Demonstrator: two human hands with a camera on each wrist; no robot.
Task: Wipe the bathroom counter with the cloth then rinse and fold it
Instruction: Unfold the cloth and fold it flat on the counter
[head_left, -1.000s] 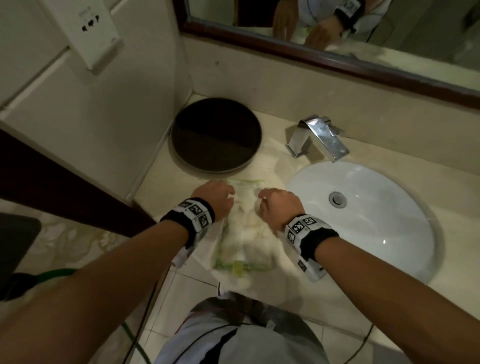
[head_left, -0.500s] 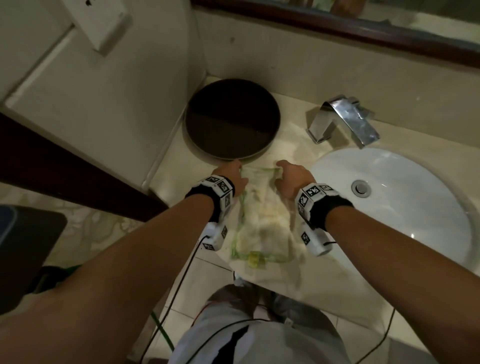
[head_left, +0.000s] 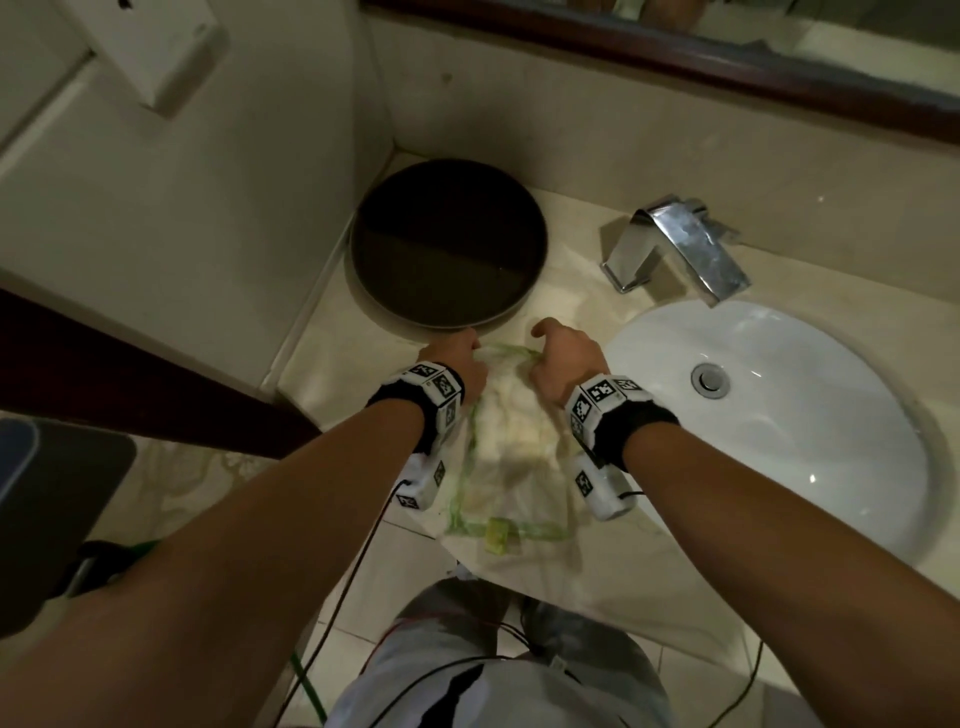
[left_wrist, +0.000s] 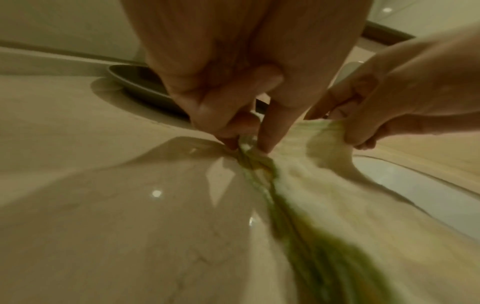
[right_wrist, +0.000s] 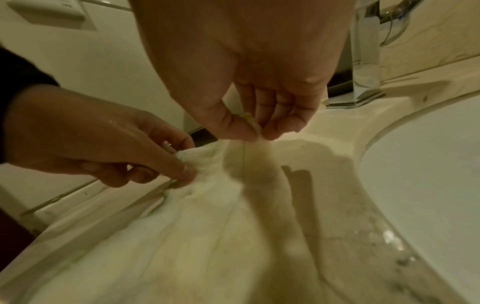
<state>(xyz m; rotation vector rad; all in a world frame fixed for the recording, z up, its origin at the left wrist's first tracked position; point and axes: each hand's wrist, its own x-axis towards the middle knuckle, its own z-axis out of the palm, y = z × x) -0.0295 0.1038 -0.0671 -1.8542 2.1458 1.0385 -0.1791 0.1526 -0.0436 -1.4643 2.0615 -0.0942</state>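
Fingers (left_wrist: 262, 131) of left hand (head_left: 457, 358) & right hand (head_left: 563, 358) pinching far corners of white green-trimmed cloth (head_left: 514, 452), lying on beige counter (head_left: 322, 358) w/ long axis running near-far, toward body.

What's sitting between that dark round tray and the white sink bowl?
In the head view, bare counter separates the tray from the sink; the chrome faucet stands toward the back.
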